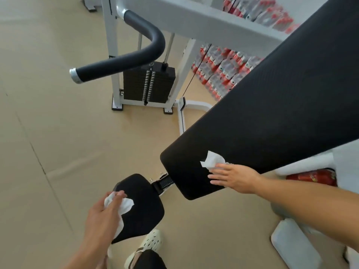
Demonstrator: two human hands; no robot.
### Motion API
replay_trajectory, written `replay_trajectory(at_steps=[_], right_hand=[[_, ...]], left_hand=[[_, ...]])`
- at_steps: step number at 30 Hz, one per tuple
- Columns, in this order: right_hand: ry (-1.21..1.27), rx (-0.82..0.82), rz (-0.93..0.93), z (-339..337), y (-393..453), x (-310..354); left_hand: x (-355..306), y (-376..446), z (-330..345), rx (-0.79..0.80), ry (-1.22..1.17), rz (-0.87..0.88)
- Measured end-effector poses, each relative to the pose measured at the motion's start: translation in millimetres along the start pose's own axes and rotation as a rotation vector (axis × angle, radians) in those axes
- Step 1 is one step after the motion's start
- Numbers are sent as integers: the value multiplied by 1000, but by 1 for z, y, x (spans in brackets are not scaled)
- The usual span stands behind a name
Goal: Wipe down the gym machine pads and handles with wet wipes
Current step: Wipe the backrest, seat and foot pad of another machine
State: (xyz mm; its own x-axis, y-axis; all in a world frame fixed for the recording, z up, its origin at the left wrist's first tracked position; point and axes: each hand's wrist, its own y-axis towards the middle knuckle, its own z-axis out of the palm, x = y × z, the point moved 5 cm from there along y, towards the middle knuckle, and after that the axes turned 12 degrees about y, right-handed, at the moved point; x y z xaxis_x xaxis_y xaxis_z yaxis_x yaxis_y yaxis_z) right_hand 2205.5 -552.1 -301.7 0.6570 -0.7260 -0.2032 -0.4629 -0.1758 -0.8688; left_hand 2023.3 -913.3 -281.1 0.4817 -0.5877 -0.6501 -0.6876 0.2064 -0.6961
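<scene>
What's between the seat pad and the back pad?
In the head view, a black ribbed adjuster bracket on the frame bridges the gap between seat pad and back pad; beige floor shows beneath.

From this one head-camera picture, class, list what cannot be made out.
- Head view: the back pad runs off the top right edge.
- Head view: the packs behind the frame are blurred, labels unreadable.
- Head view: the left hand covers part of its wipe.
</scene>
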Motion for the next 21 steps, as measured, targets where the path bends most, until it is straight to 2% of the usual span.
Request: replay_trajectory(at_steps=[2, 5, 8, 10, 12, 14, 18, 21], right_hand=[[140, -134, 82, -27, -54, -30], [420, -374, 383, -58, -123, -75], [1014, -583, 790, -99, -168, -91], [1367, -874, 965, -133, -175, -89], [1662, -1176, 939, -180, -173, -75], [1894, -1387, 840, -225, -165, -55], [2190, -1561, 636, -285, -143, -11], [2320, -1674, 630, -296, -137, 9]], left_hand=[[-11, -12, 18, 64, 11, 32], [-40, -32, 44, 169, 14, 110], [-77, -60, 55, 265, -48, 141], [-99, -78, 55, 336, -96, 140], [-116, -89, 53, 395, -133, 184], [-127, -95, 49, 432, -197, 204], [-145, -106, 38, 482, -313, 206], [-152, -113, 27, 482, -316, 227]])
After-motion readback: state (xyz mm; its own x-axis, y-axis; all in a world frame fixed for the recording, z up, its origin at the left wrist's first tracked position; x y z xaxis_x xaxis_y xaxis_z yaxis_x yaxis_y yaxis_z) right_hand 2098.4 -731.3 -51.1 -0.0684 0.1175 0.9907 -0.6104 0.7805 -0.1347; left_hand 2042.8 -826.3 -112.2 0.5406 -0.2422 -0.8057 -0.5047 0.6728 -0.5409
